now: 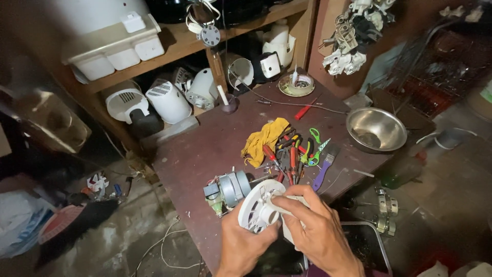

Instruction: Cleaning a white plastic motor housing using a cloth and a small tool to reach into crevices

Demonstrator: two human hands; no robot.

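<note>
Head view, white plastic housing gripped between left hand below and right hand fingers curled over it

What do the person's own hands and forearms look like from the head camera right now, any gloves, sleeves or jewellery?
Both are bare. The left hand and the right hand wear no gloves, and no ring, watch or wristband shows. The forearms enter from the bottom edge uncovered, with no sleeve in view as far as the picture reaches. Fingernails look short; the dim light hides finer detail.
</note>
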